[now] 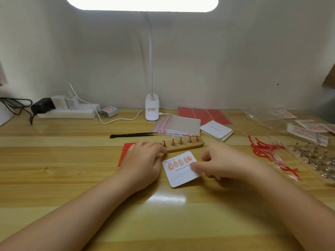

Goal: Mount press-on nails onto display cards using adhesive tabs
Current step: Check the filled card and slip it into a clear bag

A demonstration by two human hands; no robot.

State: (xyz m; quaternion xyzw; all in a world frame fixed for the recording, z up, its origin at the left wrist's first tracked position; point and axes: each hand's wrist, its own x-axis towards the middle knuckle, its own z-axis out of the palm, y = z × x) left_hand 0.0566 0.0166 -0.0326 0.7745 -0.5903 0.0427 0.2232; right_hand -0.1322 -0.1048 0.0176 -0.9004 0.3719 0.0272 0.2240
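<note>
**Four nails on the card, five on the stand**

Head view: a white display card (pixel 182 169) lay tilted on the wooden surface (pixel 72 178), between the two hands. Four pink press-on nails (pixel 179 162) sat in a row along its upper edge. The right hand (pixel 223 163) held the card's right edge, its thumb pressed on the printed face and the other fingers curled beneath. The left hand (pixel 143 160) rested just left of the card, fingers curled, its fingertips at the near left end of the wooden nail stand (pixel 183 144); whether it pinched anything could not be told. The stand lay just behind the card and carried five small metal holders, each topped with a pink nail. A red adhesive tab sheet (pixel 125 153) showed partly under the left hand. Behind the stand lay black tweezers (pixel 133 134), clear zip bags (pixel 178 125) and a stack of blank cards (pixel 216 132).
</note>
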